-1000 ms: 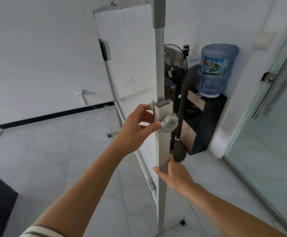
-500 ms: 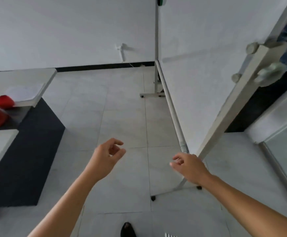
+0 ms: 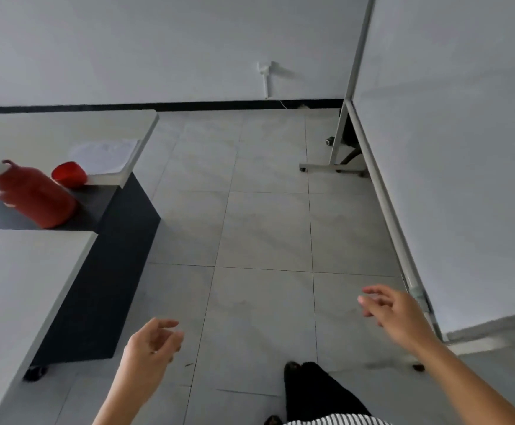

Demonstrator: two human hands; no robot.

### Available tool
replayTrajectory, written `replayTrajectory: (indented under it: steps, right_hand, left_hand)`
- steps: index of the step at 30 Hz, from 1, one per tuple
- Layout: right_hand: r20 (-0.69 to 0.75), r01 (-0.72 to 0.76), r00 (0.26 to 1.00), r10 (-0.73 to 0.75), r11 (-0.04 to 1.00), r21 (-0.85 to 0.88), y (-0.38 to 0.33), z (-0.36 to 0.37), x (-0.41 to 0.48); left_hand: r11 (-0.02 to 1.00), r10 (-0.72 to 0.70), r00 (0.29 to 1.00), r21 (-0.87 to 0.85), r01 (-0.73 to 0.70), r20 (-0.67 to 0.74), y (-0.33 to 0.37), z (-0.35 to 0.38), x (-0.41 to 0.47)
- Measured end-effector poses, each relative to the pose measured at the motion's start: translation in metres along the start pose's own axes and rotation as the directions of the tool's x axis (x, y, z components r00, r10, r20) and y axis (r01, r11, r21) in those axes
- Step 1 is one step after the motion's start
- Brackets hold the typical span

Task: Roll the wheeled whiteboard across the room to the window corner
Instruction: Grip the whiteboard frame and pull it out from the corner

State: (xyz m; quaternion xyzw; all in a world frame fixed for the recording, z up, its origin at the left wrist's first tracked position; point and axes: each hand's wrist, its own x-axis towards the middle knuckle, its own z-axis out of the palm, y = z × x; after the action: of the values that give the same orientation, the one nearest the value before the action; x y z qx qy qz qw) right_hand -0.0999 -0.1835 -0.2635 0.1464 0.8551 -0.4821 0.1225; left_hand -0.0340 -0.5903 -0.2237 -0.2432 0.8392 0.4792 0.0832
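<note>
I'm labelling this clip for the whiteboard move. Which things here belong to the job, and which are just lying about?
Job: whiteboard, its wheeled base, left hand and right hand, both empty.

Lying about: red jug, red cup, paper, table.

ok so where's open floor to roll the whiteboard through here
Bare tile runs between the dark desk base and the whiteboard, up to the black baseboard. Crowded: the desk's recess, with the red jug and red cup. Both hands, left and right, are empty.
</note>
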Motion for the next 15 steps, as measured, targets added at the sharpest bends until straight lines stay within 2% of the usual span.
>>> replayTrajectory:
  steps: [9,11,15]
  right_hand:
    - [-0.088,-0.058,0.994,0.071,0.988,0.141,-0.059,0.019,0.158]
    - [-0.101,-0.060,0.992,0.079,0.982,0.180,-0.087,0.018,0.204]
    - [-0.107,-0.013,0.994,0.037,0.976,0.218,-0.155,0.009,0.290]
  left_hand:
    - [0.996,-0.056,0.996,-0.068,0.051,-0.071,0.047,-0.010,0.161]
    - [0.996,-0.052,0.995,-0.076,0.045,-0.084,0.077,-0.015,0.211]
    - [0.994,0.044,0.997,-0.093,-0.050,-0.065,0.155,-0.019,0.310]
